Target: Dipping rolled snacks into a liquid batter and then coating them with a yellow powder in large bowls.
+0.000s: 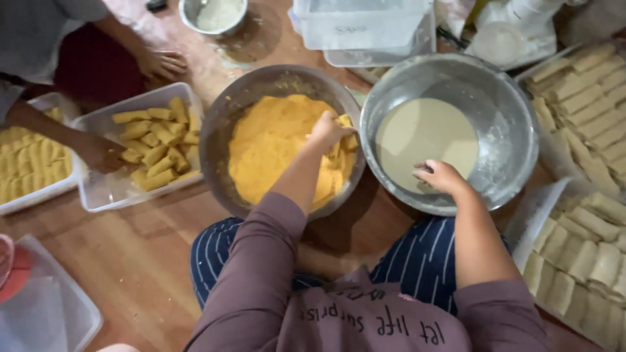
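The left hand [328,130] is reaching forward into the large metal bowl of orange crumbs [280,146], its fingers curled shut around a crumb-covered roll [343,140] at the right side of the bowl; the roll is lying against the crumb heap, just inside the rim. The left forearm, in a mauve sleeve pushed up to mid-arm, is stretching diagonally up from the lap to the bowl. The right hand [442,177] is resting at the near edge of the second metal bowl [456,127], fingers loosely bent and pointing left, touching the inner wall just below the pool of pale batter [425,135]; it is gripping nothing that can be seen. The right arm is coming up almost straight from the lap, sleeve pushed to the elbow. Both bowls are sitting side by side on the wooden surface [137,261], nearly touching. At the right, trays of pale uncoated rolls [580,248] are lying close to the batter bowl. At the left, another person's hand [101,153] is reaching into a clear plastic tray of coated rolls [153,146], their other hand [162,64] resting on the surface beyond it.
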